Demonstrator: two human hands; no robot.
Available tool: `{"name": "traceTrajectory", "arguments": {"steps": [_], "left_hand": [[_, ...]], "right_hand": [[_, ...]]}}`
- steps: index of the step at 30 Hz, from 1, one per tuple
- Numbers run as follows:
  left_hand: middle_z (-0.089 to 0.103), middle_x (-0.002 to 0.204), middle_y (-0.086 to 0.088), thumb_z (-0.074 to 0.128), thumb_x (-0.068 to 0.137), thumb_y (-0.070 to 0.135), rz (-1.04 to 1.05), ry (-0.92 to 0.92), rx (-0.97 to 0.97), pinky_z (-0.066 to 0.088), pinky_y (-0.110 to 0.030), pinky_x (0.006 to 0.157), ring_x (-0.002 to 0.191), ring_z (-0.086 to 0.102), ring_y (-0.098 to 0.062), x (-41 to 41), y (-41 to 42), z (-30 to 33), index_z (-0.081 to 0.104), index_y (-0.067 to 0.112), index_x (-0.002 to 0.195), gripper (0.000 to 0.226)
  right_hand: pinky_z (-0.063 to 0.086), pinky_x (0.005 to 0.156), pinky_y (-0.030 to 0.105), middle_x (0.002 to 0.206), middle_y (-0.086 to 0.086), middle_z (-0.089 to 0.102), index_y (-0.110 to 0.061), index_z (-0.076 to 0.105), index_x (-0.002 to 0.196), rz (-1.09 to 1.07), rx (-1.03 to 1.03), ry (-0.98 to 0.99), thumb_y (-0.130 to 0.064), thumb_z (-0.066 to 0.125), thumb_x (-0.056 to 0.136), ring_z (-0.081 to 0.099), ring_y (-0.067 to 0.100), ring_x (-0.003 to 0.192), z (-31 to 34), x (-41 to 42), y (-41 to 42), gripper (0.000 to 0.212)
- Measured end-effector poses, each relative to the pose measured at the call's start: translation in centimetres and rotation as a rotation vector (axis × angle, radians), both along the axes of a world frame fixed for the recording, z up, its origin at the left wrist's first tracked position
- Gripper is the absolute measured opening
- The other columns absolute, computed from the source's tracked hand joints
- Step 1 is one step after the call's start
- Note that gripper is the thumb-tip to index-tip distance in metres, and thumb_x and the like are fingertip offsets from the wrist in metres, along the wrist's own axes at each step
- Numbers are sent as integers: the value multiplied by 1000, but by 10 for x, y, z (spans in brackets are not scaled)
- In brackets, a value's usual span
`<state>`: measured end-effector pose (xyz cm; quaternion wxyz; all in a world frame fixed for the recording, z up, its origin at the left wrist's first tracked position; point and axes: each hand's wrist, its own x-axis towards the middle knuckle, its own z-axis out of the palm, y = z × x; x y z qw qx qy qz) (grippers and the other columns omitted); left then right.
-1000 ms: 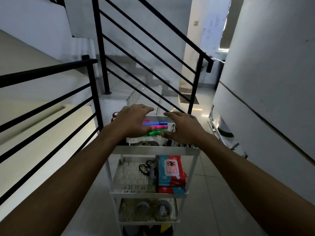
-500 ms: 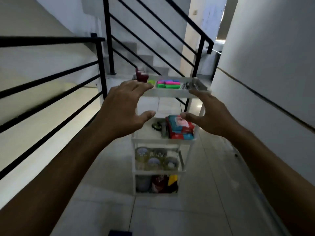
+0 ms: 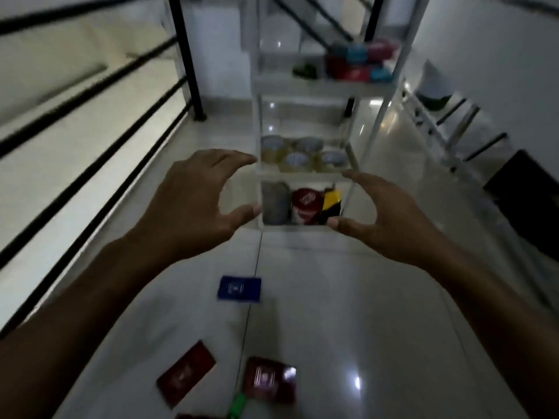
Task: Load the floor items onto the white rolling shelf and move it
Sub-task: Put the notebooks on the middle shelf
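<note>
The white rolling shelf (image 3: pixel 305 176) stands upright on the tiled floor (image 3: pixel 348 297), its long axis vertical, just past the black railing post (image 3: pixel 186 58) on the left and with open floor between it and the wall on the right; both hands are held out short of it, touching nothing. The left hand (image 3: pixel 193 204) has fingers and thumb spread in a loose curve, holding nothing; the right hand (image 3: pixel 384 207) mirrors it, equally free. The bottom tier holds a grey roll, a red can (image 3: pixel 307 205) and a yellow packet; the tier above holds round lidded jars (image 3: pixel 299 154); higher up sit blurred red and blue packs (image 3: pixel 360 63). On the floor nearer the person lie a blue packet (image 3: pixel 239 289), two dark red packets (image 3: pixel 186 375) and a green item (image 3: pixel 237 405).
</note>
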<state>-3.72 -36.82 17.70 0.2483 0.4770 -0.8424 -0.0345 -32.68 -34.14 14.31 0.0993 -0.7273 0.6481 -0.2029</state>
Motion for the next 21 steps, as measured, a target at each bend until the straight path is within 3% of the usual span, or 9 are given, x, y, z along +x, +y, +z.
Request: {"name": "traceTrajectory", "arguments": {"steps": [8, 14, 17, 21], "left_hand": [[54, 137, 1, 62, 77, 57, -32, -79, 306, 36, -37, 106, 127, 45, -16, 42, 76, -221, 48, 23, 137, 71], [48, 142, -2, 64, 80, 56, -36, -230, 490, 36, -39, 104, 128, 43, -21, 51, 131, -315, 40, 24, 143, 75], [37, 150, -3, 58, 74, 72, -27, -387, 652, 32, -42, 108, 134, 35, -22, 55, 138, -346, 25, 27, 149, 93], [10, 156, -2, 61, 42, 90, -133, -721, 917, 15, -51, 116, 143, 12, -26, 76, 147, -375, 2, 23, 150, 140]], "right_hand": [[27, 112, 35, 155, -9, 32, -36, 26, 150, 34, 255, -19, -68, 61, 75, 31, 14, 140, -206, 11, 76, 88], [23, 107, 23, 154, -9, 33, -36, 25, 150, 106, 385, -12, -59, 71, 76, 31, 12, 139, -299, 31, 141, 90], [27, 110, 29, 155, -8, 31, -35, 23, 151, 136, 430, 8, -55, 75, 74, 30, 14, 140, -321, 41, 154, 95], [29, 110, 33, 157, -4, 29, -32, 18, 152, 167, 425, -14, -57, 78, 68, 30, 17, 141, -341, 61, 155, 106]]}}
